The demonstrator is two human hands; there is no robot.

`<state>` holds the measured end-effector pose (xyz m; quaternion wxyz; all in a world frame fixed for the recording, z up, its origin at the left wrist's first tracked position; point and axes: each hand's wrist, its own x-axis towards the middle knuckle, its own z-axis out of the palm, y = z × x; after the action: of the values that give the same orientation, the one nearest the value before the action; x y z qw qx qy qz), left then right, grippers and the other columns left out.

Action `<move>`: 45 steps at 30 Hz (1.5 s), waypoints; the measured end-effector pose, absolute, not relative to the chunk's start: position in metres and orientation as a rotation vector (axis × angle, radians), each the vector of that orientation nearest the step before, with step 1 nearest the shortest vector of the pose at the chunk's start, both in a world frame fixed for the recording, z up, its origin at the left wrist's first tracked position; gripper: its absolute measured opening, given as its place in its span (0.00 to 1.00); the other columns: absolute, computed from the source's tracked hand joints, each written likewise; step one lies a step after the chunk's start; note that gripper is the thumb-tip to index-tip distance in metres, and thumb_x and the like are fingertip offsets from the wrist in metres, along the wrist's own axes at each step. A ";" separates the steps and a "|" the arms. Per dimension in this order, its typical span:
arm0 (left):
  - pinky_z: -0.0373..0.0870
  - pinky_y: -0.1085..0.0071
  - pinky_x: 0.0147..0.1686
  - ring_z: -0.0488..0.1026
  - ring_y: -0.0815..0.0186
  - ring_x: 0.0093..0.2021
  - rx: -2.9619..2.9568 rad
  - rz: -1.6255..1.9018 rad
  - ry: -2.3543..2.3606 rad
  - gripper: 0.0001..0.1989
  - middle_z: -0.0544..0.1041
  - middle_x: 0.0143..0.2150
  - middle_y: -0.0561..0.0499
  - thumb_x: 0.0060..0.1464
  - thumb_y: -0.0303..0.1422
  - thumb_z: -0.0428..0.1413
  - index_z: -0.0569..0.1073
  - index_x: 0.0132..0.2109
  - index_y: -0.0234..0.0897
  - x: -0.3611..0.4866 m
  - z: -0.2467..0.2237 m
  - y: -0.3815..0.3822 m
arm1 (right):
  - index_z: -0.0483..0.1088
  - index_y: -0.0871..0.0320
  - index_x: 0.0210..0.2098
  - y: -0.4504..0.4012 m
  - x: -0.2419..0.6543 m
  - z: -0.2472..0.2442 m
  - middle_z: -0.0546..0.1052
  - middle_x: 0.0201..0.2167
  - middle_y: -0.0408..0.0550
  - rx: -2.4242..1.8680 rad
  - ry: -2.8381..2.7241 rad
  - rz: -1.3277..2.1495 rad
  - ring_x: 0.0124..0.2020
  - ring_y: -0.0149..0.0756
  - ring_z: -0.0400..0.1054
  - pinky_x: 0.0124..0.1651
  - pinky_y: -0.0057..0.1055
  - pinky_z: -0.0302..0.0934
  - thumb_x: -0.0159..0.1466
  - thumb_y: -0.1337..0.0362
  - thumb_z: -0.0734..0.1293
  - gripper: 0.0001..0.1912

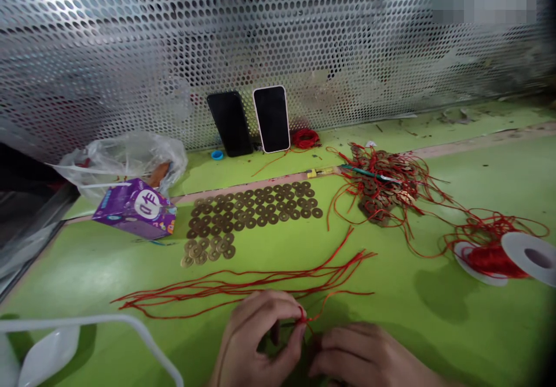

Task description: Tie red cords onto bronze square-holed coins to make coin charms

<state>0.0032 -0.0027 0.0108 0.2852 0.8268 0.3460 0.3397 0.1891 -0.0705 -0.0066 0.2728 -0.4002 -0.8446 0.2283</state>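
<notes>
Near the front edge of the green table, my left hand (263,340) pinches a red cord (321,311) between thumb and index finger, with a small loop at the fingertips. Just to its right, my right hand (365,352) has its fingers curled together close to the cord; what they hold is too hidden to make out. Cut red cords (226,285) lie in a loose bundle beyond my hands. Behind them, round coins with centre holes (260,207) are laid out in rows, and a few paler ones overlap at the front left.
A purple box (134,207) and plastic bag (117,155) stand left. Two phones (273,119) lean on the perforated metal wall (347,33). A heap of corded coins (382,187) and a red cord spool (495,259) lie right. A white curved tube (143,332) crosses the front left.
</notes>
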 end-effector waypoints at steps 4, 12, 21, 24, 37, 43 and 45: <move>0.72 0.80 0.32 0.76 0.72 0.30 2.238 0.926 0.937 0.09 0.78 0.30 0.56 0.47 0.21 0.57 0.71 0.35 0.40 0.002 0.011 -0.004 | 0.69 0.55 0.40 -0.069 0.189 -0.004 0.77 0.31 0.42 -1.094 -2.273 0.588 0.29 0.27 0.71 0.33 0.20 0.64 0.72 0.59 0.48 0.20; 0.71 0.81 0.31 0.76 0.72 0.30 2.261 0.981 0.914 0.08 0.79 0.29 0.56 0.48 0.22 0.58 0.72 0.34 0.40 0.003 0.012 -0.003 | 0.69 0.55 0.40 -0.071 0.190 -0.006 0.77 0.30 0.42 -1.080 -2.246 0.581 0.28 0.28 0.71 0.32 0.21 0.62 0.72 0.59 0.48 0.21; 0.71 0.82 0.32 0.76 0.73 0.29 2.281 0.995 0.903 0.08 0.79 0.29 0.57 0.49 0.23 0.57 0.72 0.35 0.40 0.005 0.014 -0.004 | 0.69 0.56 0.39 -0.070 0.190 -0.005 0.77 0.31 0.44 -1.088 -2.232 0.697 0.30 0.28 0.71 0.33 0.21 0.63 0.72 0.59 0.49 0.20; 0.71 0.82 0.32 0.76 0.74 0.29 2.289 0.999 0.920 0.08 0.79 0.30 0.57 0.49 0.23 0.57 0.72 0.35 0.40 0.005 0.015 -0.004 | 0.69 0.56 0.39 -0.070 0.189 -0.004 0.77 0.30 0.44 -1.087 -2.227 0.673 0.28 0.28 0.70 0.32 0.21 0.63 0.72 0.58 0.48 0.21; 0.70 0.78 0.30 0.77 0.71 0.29 2.348 0.931 0.850 0.07 0.80 0.30 0.56 0.49 0.23 0.58 0.72 0.35 0.40 0.003 0.007 -0.004 | 0.69 0.57 0.44 -0.070 0.193 0.002 0.79 0.36 0.47 -1.080 -2.086 0.708 0.35 0.29 0.74 0.39 0.19 0.67 0.66 0.69 0.62 0.09; 0.67 0.76 0.29 0.74 0.72 0.26 2.437 0.916 0.650 0.05 0.79 0.29 0.55 0.53 0.24 0.55 0.71 0.35 0.39 0.006 0.004 -0.005 | 0.67 0.57 0.34 -0.071 0.193 -0.007 0.76 0.25 0.43 -1.169 -1.789 0.889 0.25 0.25 0.71 0.29 0.15 0.64 0.59 0.75 0.64 0.07; 0.66 0.75 0.28 0.73 0.72 0.25 2.460 0.918 0.621 0.05 0.79 0.29 0.55 0.52 0.23 0.55 0.71 0.35 0.39 0.006 0.004 -0.005 | 0.65 0.56 0.36 -0.074 0.192 -0.011 0.76 0.25 0.40 -1.320 -1.676 1.018 0.23 0.25 0.70 0.27 0.15 0.64 0.57 0.74 0.66 0.10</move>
<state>0.0058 -0.0050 0.0042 0.2200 0.8893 0.2246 0.3320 0.1919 -0.0737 -0.0108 0.3793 -0.5166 -0.6561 0.3984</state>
